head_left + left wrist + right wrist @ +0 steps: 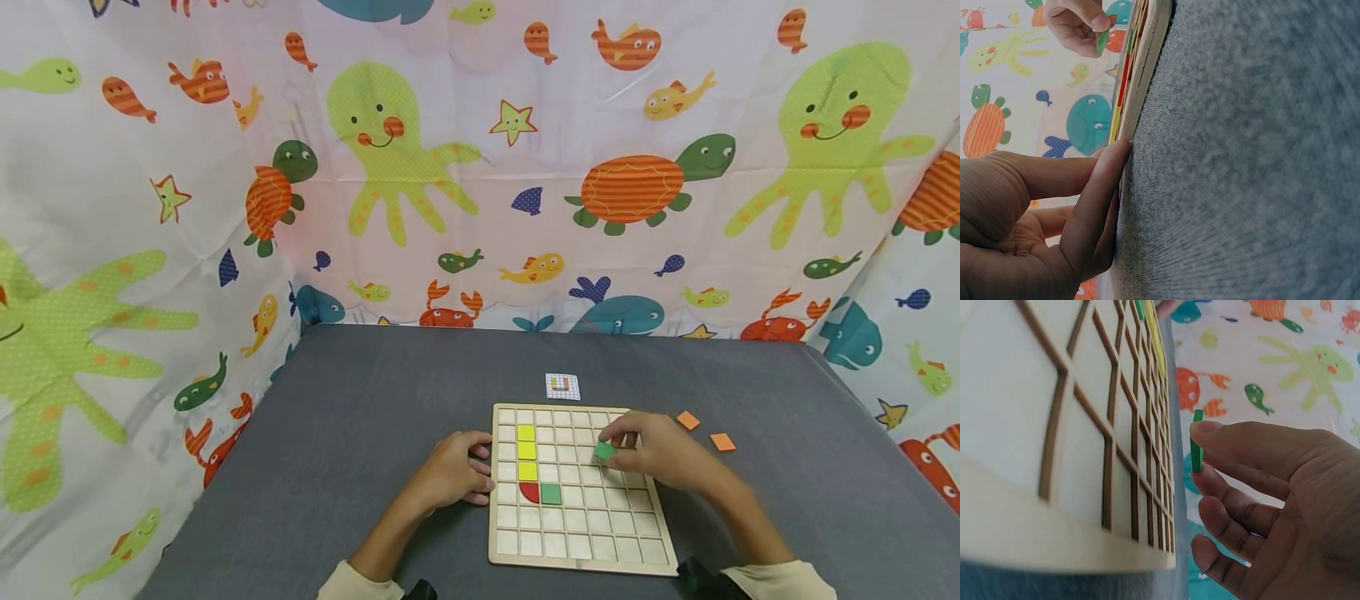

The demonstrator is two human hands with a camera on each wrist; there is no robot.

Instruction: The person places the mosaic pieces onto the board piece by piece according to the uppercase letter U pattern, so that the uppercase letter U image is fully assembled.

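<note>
Grey cloth-covered table (360,433), walled on three sides by a white curtain (465,167) printed w/ sea animals. L to R: left hand (453,472), fingers loosely curled, holding nothing, fingertips resting against the left edge of the wooden grid board (577,533). On the board: 3 yellow tiles (527,452) in a column, 1 red quarter-round tile (530,492) below, 1 green tile (551,494) beside it. Right hand (660,454) pinches 1 green piece (604,450) between thumb and forefinger, just above the board's upper-right cells. 1 small pattern card (562,387) beyond the board. 2 orange tiles (705,432) loose on the table, right of the board.
</note>
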